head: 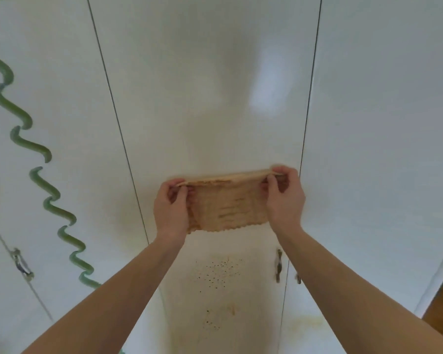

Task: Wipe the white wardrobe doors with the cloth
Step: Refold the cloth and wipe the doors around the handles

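While left hand [170, 208] and right hand [284, 198] are pinching top corners of cloth [225, 205], stretching it taut between them, just off middle wardrobe door [202, 98]. Dark speckles [215, 272] sitting below hands. Risk: already soiled cloth smearing grime across door instead of lifting it.

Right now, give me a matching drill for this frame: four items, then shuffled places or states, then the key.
Items:
1. cloth
2. green wavy line
3. dark speckles
4. metal handle

Places or states:
A. on the left door
B. stretched between left hand and right hand
C. near the middle door's right edge, below the right hand
D. on the middle door, below the cloth

Pairs: 1-B, 2-A, 3-D, 4-C
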Action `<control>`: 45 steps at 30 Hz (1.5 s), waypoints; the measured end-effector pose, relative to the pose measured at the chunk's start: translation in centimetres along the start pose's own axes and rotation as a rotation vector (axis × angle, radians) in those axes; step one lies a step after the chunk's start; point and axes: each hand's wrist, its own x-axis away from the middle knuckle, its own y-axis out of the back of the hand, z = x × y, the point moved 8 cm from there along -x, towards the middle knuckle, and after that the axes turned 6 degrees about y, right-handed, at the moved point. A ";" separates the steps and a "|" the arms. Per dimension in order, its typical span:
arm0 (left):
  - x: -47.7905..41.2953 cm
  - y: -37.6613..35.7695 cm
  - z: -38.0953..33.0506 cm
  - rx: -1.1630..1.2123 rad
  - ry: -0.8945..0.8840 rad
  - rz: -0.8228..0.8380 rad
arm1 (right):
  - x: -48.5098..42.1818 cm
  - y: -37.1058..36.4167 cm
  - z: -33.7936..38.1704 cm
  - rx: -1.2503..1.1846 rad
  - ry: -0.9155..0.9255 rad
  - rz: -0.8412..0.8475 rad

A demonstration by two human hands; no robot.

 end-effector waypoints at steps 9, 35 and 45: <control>-0.5 -2.9 2.8 -0.730 -1.040 0.171 | 1.3 -1.9 -1.9 0.426 0.510 0.035; -0.4 -2.0 18.6 -1.247 -1.360 -0.243 | 10.2 -6.7 -15.7 0.986 0.895 -0.089; 2.2 -0.1 29.7 -1.237 -1.361 -0.205 | 17.0 -5.3 -25.1 0.969 0.905 -0.066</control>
